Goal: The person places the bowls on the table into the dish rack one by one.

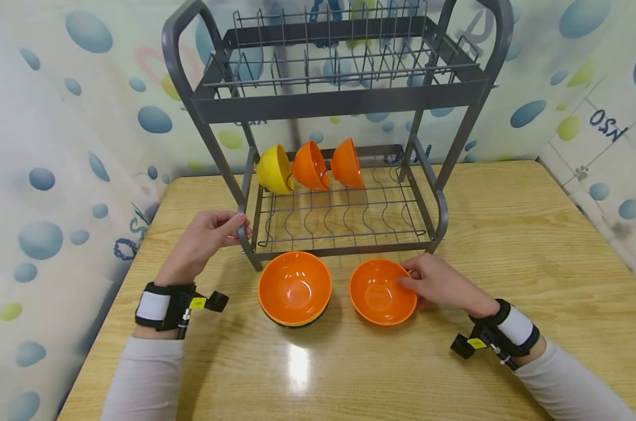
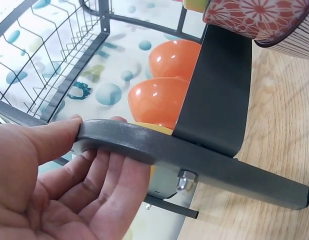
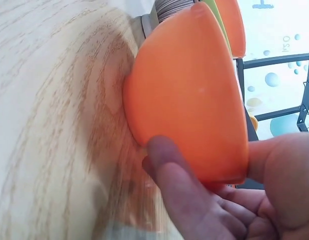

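Note:
My left hand (image 1: 207,237) grips the front left post of the dark grey dish rack (image 1: 344,105); in the left wrist view its thumb and fingers (image 2: 119,187) lie on both sides of the bent metal tube. With thumb inside the rim and fingers outside, my right hand (image 1: 439,280) pinches the right side of an orange bowl (image 1: 378,301) in front of the rack. The right wrist view shows that bowl's outer wall (image 3: 189,95) close to the wooden surface. Left of it stands a larger orange bowl (image 1: 291,295), stacked on other bowls whose edges peek out below.
On the lower rack tier a yellow bowl (image 1: 275,169) and two orange bowls, one in the middle (image 1: 310,166) and one at right (image 1: 346,165), lean in a row. The upper tier holds a wire basket (image 1: 334,64). Everything stands on a wooden table (image 1: 533,245) against a patterned wall.

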Available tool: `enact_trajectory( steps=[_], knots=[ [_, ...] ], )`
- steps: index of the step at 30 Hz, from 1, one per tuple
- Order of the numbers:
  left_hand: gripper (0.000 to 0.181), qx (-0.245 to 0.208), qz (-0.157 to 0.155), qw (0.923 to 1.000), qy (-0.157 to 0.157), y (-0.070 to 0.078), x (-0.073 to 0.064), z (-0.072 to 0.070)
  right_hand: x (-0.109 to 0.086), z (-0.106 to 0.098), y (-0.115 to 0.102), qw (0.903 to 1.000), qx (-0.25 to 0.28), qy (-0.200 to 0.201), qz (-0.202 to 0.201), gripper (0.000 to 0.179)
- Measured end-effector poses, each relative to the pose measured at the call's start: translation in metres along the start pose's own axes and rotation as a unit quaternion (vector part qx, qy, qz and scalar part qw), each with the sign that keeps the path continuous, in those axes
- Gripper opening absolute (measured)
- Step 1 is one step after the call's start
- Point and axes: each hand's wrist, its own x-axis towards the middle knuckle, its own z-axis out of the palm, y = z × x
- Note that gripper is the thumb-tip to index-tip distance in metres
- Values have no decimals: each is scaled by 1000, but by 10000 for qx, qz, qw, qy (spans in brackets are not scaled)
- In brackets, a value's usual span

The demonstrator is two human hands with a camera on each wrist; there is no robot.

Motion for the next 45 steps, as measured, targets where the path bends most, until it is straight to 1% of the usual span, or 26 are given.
enact_trajectory(
  steps=[4, 9, 13, 16, 18, 19, 22, 23, 25, 26, 28, 31, 33, 35, 37, 39, 42, 43, 45],
  knots=[
    [57, 42, -14, 10000, 65, 0, -1, 1, 0, 0, 0, 9998, -49, 82, -151, 17],
    [56, 160, 55, 9997, 191, 3, -2, 3, 1, -4, 0, 9990, -144, 319, -283, 15],
    [55, 399, 101, 9987, 291, 6, -5, 4, -1, -11, -4, 9986, -69, 474, -205, 20],
    [57, 703, 109, 9959, 565, 10, -10, 3, -5, -18, -10, 9984, 174, 512, -161, 28],
    [57, 1021, 211, 9906, 881, 16, -15, 3, -7, -24, -14, 9979, 342, 517, -192, 34],
    [56, 1215, 295, 9863, 1074, 19, -18, 3, -8, -26, -16, 9975, 436, 507, -216, 35],
    [51, 1773, 606, 9693, 1592, 32, -27, 6, -11, -33, -24, 9964, 605, 520, -286, 36],
    [48, 1906, 721, 9640, 1708, 37, -30, 8, -11, -35, -26, 9962, 619, 530, -322, 37],
    [44, 2081, 954, 9571, 1777, 48, -34, 14, -11, -38, -31, 9959, 607, 567, -349, 35],
    [41, 2096, 1065, 9566, 1720, 53, -36, 18, -11, -39, -33, 9960, 565, 597, -352, 35],
    [36, 2065, 1311, 9579, 1501, 63, -39, 25, -10, -41, -38, 9961, 475, 652, -366, 33],
    [31, 1881, 1562, 9651, 941, 78, -39, 38, -9, -43, -44, 9960, 350, 708, -410, 32],
    [29, 1771, 1641, 9690, 528, 86, -38, 47, -8, -44, -49, 9958, 327, 727, -446, 31],
    [30, 1749, 1570, 9720, 71, 95, -35, 58, -8, -43, -53, 9956, 374, 719, -461, 32],
    [34, 1821, 1456, 9716, -400, 102, -32, 68, -7, -42, -57, 9955, 454, 703, -449, 33],
    [41, 1858, 1268, 9703, -885, 109, -28, 79, -7, -39, -60, 9951, 529, 714, -434, 35],
    [51, 2000, 1035, 9628, -1493, 115, -21, 94, -5, -35, -65, 9938, 672, 752, -476, 35],
    [53, 2038, 983, 9601, -1646, 117, -19, 99, -4, -33, -66, 9931, 720, 770, -517, 34],
    [53, 2145, 955, 9542, -1852, 117, -15, 106, -3, -31, -69, 9915, 812, 810, -616, 33]
  ],
)
